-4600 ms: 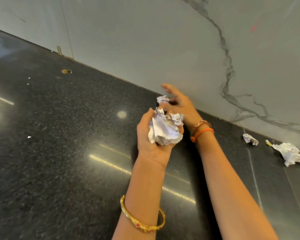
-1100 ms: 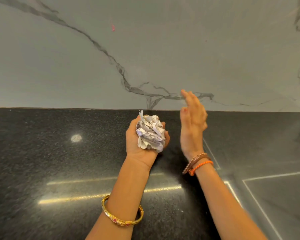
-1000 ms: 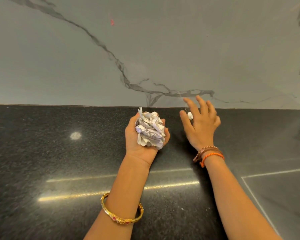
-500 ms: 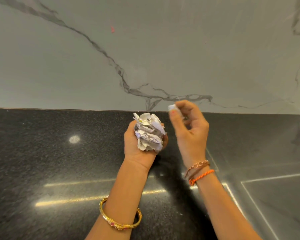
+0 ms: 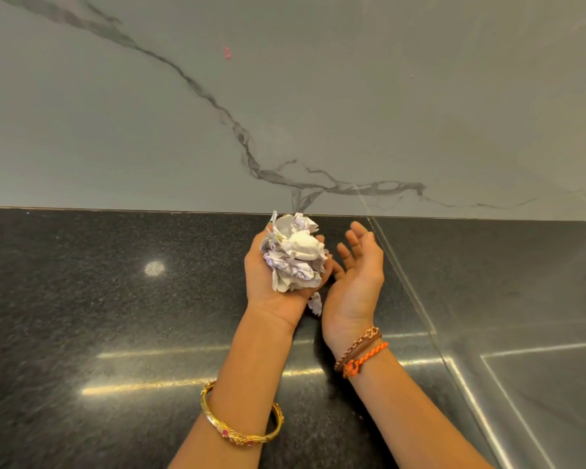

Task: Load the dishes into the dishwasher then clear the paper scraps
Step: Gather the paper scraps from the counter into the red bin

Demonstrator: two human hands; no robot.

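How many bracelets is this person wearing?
3. A gold bangle sits on the left forearm. A brown bracelet and an orange cord sit side by side on the right wrist. More could be hidden under the arms.

The wad of paper scraps (image 5: 293, 255) sits in the left hand (image 5: 271, 282), above the counter (image 5: 115, 316). The right hand (image 5: 355, 282) is just beside it on the right. One small scrap (image 5: 316, 303) shows between the two hands. The wall (image 5: 318, 96) rises behind.
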